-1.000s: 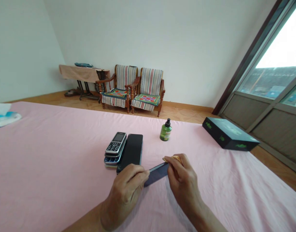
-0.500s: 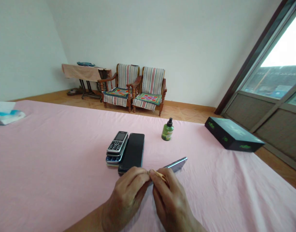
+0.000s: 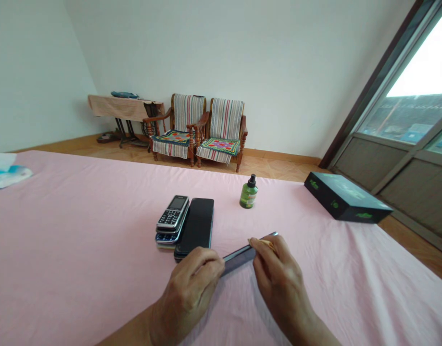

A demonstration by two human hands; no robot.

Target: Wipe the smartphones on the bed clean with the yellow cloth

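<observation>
Gripping a slim phone (image 3: 239, 260) by its left end, the left hand (image 3: 194, 283) held it edge-up over the pink sheet (image 3: 80, 230); contact below unclear. The right hand (image 3: 280, 266), pinching a yellowish cloth (image 3: 267, 243) at the upper edge, had shifted from beside the left toward the far end, leaving mid-edge uncovered. Beyond lay stacked keypad phones (image 3: 172, 215), a black-screened phone (image 3: 197, 223), green bottle (image 3: 248, 195), black box (image 3: 350, 192); farthest, two wooden chairs (image 3: 226, 117) before a pale wall (image 3: 296, 72).

Bright daylt from window (image 3: 428, 72) at R, sky blown out white. Soft shadow on sheet (image 3: 98, 250), just L of R hand (image 3: 280, 269). Wide-angle distort. nr edges; box (image 3: 345, 192) print too blurry to read.
</observation>
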